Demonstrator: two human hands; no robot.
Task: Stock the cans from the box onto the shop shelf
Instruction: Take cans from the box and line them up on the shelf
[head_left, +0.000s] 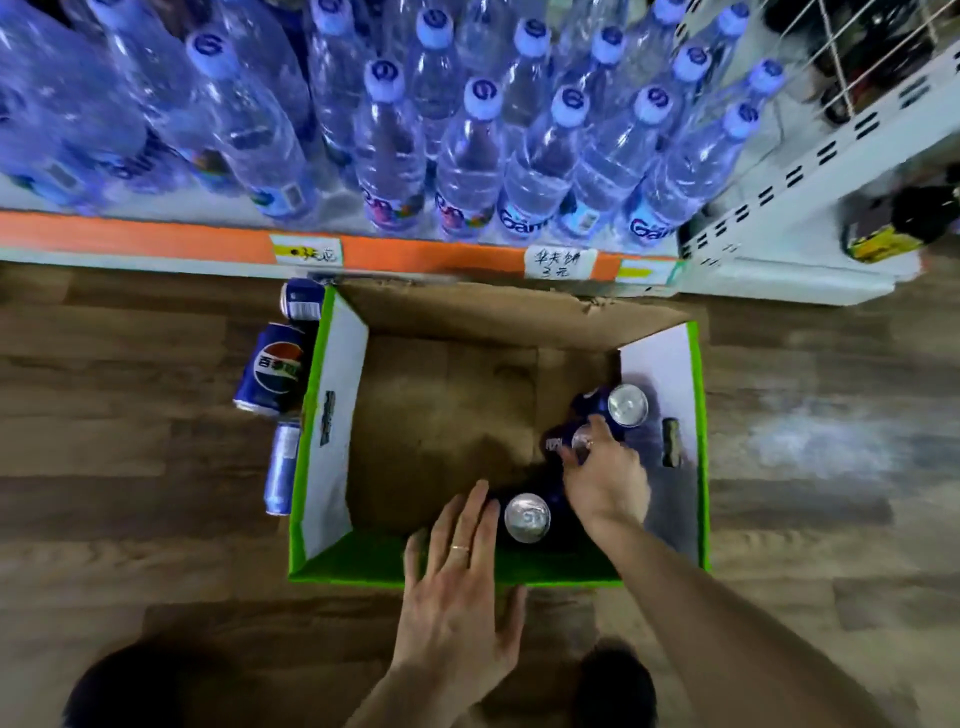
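Matt brown cardboard box (441, 415) with glossy green-and-white printed flaps. Shiny metal cans (527, 517) inside it, tops silvery; more glossy blue cans (270, 369) to its left. Wood-grain floor (130, 467), slightly sheened. Far off, clear glossy plastic bottles (467, 161) on a shelf.

The middle can (581, 441) in the box (332, 415) is largely covered by the right hand (608, 478) — its grip cannot be judged. The water bottles (467, 156) are cut off at the top edge, and dark items behind the wire rack (857, 57), upper right, are blurred.
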